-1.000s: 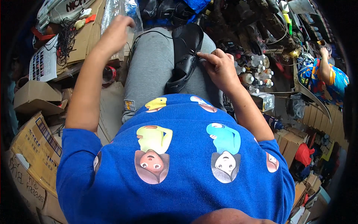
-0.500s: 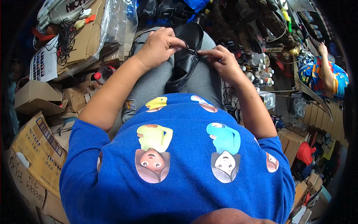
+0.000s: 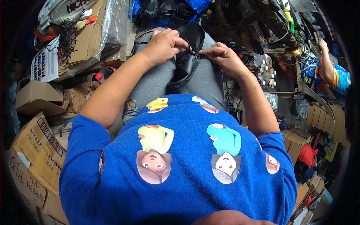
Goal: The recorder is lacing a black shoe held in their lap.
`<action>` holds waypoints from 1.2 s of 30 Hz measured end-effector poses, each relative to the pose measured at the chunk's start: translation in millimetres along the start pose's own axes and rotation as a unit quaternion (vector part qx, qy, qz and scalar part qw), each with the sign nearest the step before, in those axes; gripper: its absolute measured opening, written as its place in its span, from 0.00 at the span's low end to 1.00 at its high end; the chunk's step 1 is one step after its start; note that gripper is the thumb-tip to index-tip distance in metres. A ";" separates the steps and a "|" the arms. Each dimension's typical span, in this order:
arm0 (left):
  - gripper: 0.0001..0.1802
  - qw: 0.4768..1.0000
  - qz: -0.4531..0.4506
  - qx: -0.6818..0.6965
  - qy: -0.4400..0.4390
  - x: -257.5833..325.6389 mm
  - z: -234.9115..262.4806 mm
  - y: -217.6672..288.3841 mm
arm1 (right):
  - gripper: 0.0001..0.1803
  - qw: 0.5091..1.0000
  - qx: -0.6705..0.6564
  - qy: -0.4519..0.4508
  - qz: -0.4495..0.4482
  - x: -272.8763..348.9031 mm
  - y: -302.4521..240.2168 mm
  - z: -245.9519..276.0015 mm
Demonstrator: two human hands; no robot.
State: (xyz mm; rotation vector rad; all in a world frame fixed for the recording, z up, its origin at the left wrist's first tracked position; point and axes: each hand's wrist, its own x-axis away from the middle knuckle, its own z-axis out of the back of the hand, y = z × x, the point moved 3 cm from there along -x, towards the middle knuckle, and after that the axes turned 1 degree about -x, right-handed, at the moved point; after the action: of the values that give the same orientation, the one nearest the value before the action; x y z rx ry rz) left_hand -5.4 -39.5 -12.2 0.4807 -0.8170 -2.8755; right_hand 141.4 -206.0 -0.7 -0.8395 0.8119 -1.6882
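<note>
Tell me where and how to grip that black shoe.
Probably by the far end of the black shoe, from the side away from the blue shirt: that curved end projects past the left hand and right hand, which crowd the shoe's middle.

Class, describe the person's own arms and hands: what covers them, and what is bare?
Short blue sleeves end near the elbows, leaving the forearms bare. The left hand and right hand are gloveless, and no watch or bracelet shows.
</note>
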 end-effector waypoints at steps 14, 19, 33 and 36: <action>0.12 0.987 0.119 0.086 -0.070 3.6 4.3 6.8 | 0.16 0.995 -0.047 0.025 -0.087 7.9 -4.1 -9.9; 0.09 0.963 0.213 0.118 -0.112 -5.7 -2.0 14.5 | 0.14 0.984 -0.121 0.093 -0.092 2.7 8.9 -19.4; 0.07 0.987 0.112 0.099 -0.055 -2.4 13.9 0.1 | 0.08 0.974 -0.188 0.111 -0.068 8.8 20.1 -6.3; 0.06 0.991 0.087 0.052 -0.091 -2.9 12.1 13.1 | 0.13 0.981 -0.102 0.158 -0.043 27.1 7.4 -8.9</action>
State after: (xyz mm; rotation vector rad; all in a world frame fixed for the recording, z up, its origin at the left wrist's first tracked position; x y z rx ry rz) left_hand -6.4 -44.1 5.3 0.1488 -0.9883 -2.7542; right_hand 131.6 -232.9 -7.7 -0.7611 1.1972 -1.8655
